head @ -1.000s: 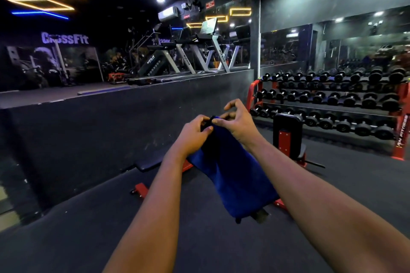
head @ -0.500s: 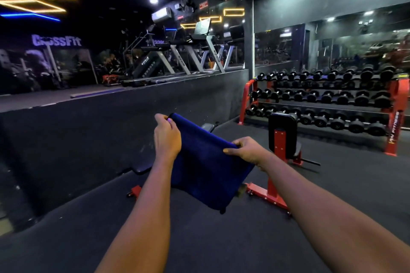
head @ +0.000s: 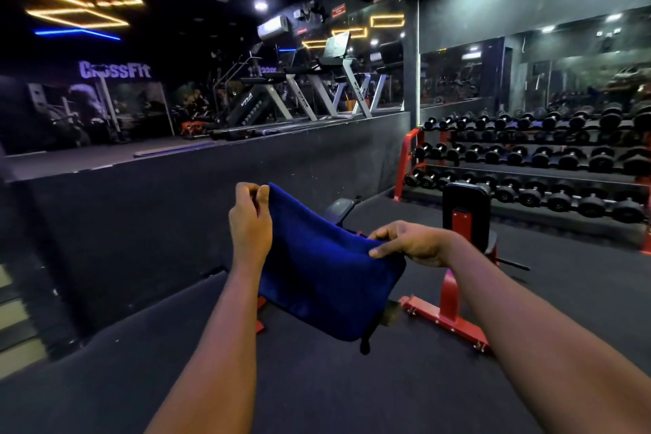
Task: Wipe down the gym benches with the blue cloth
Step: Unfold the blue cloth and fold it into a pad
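Across the right of the frame: dumbbell rack (head: 408, 151), loaded. Centre, on the dark floor: red-framed bench (head: 465, 203) with an upright black pad; second bench (head: 340, 210) mostly hidden behind the cloth. Blue cloth (head: 324, 275) held up in the air at frame centre, touching neither bench. Left hand (head: 250, 218) pinches its upper corner; right hand (head: 412, 243) pinches the lower right edge, cloth stretched between them. Judgement: wiping not yet begun; every bench left to do.
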The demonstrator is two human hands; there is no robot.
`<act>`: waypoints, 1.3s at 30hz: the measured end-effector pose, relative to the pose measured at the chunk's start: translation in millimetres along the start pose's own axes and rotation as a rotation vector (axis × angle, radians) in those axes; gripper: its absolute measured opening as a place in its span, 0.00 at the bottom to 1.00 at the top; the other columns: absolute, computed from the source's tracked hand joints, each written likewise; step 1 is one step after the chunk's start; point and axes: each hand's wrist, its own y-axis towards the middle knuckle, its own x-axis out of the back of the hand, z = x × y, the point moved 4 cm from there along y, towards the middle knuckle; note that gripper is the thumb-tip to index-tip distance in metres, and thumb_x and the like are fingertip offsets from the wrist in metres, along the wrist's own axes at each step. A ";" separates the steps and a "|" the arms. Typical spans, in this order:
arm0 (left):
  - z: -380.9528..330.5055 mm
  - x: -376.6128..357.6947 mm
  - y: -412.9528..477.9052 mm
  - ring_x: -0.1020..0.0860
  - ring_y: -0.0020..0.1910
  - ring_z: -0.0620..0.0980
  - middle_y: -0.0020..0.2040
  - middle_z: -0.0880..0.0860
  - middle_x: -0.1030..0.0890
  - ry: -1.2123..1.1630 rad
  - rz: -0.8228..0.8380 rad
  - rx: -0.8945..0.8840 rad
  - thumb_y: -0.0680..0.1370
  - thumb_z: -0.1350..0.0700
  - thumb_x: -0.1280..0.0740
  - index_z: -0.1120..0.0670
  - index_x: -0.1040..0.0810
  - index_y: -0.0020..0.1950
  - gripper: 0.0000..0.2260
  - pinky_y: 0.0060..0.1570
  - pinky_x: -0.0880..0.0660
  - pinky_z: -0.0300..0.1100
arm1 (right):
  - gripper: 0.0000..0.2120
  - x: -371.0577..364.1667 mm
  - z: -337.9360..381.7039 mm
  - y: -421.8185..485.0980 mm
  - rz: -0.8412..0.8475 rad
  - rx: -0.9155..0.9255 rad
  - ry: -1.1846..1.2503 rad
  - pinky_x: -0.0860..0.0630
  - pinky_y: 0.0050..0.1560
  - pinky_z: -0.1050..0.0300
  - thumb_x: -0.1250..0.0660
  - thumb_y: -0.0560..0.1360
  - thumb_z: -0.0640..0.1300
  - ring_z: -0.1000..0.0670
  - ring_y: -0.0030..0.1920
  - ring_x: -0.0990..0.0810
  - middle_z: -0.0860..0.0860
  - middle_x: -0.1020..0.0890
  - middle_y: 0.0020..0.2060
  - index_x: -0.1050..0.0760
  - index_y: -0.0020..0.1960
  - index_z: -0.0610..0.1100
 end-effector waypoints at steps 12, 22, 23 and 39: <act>-24.2 1.1 -21.5 0.36 0.27 0.40 0.30 0.44 0.37 -0.253 -0.197 -0.282 0.84 0.58 0.48 0.56 0.33 0.47 0.08 0.27 0.42 0.35 | 0.18 10.2 31.0 30.0 -0.416 0.032 -0.326 0.29 0.35 0.60 0.44 0.67 0.29 0.50 0.35 0.25 0.48 0.21 0.33 0.20 0.35 0.46; -3.8 -48.3 -23.4 0.33 0.30 0.41 0.32 0.49 0.32 -0.149 0.368 -0.081 0.85 0.57 0.45 0.58 0.34 0.45 0.09 0.33 0.36 0.40 | 0.11 -14.9 52.4 34.2 -0.326 0.201 0.059 0.24 0.37 0.63 0.30 0.77 0.41 0.52 0.37 0.19 0.46 0.18 0.34 0.23 0.36 0.41; 1.5 -52.0 -25.1 0.33 0.31 0.42 0.33 0.50 0.31 -0.115 0.410 -0.045 0.85 0.57 0.44 0.58 0.34 0.46 0.09 0.35 0.35 0.43 | 0.10 -15.5 54.1 34.2 -0.329 0.237 0.077 0.21 0.39 0.62 0.30 0.77 0.38 0.51 0.39 0.17 0.44 0.17 0.35 0.24 0.37 0.41; -0.2 -39.4 -12.8 0.35 0.27 0.41 0.31 0.50 0.31 -0.087 0.326 -0.018 0.85 0.54 0.45 0.52 0.34 0.43 0.11 0.28 0.37 0.39 | 0.23 -63.8 -11.3 66.3 -0.094 0.023 -0.064 0.26 0.49 0.60 0.27 0.73 0.35 0.56 0.41 0.26 0.55 0.25 0.37 0.25 0.66 0.47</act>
